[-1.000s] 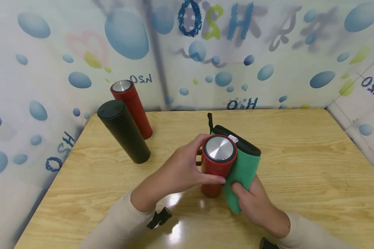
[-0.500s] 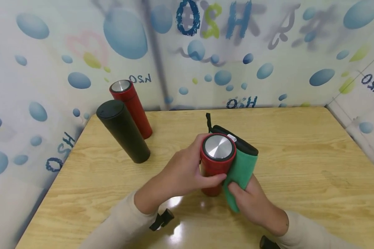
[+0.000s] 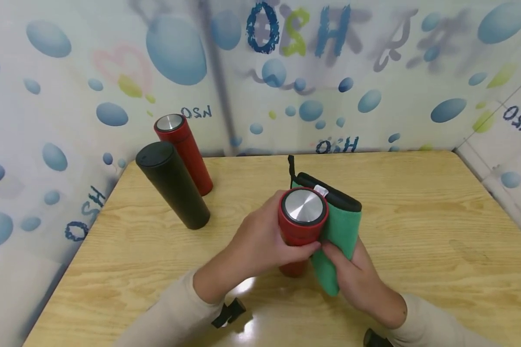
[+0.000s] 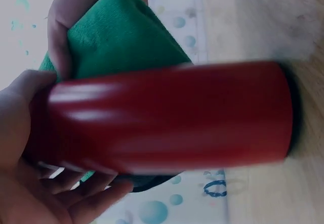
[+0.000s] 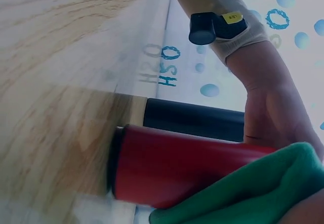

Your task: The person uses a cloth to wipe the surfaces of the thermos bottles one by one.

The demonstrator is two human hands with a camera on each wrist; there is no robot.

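Observation:
My left hand (image 3: 260, 241) grips a red thermos bottle (image 3: 301, 233) near its top, thumb across the front. The bottle stands upright, silver lid facing up; in the left wrist view its dark base is close to the wooden table. My right hand (image 3: 360, 284) holds a green plush cloth piece (image 3: 340, 229) with a black band, a white tag and a black loop at its upper end. Thumb in front, fingers hidden behind it, that hand keeps the cloth against the bottle's right side. The two thumbs nearly meet. The right wrist view shows the green cloth (image 5: 253, 188) overlapping the bottle.
A black bottle (image 3: 173, 185) stands upright on the table's left part. Just behind it is a second red bottle (image 3: 188, 152) with a silver lid. Patterned sheeting (image 3: 243, 96) rises along the back edge of the table (image 3: 417, 217) and both sides.
My right thumb has moved up along the green cloth, closer to my left thumb. The cloth and the held bottle have shifted only slightly. The other bottles stay put.

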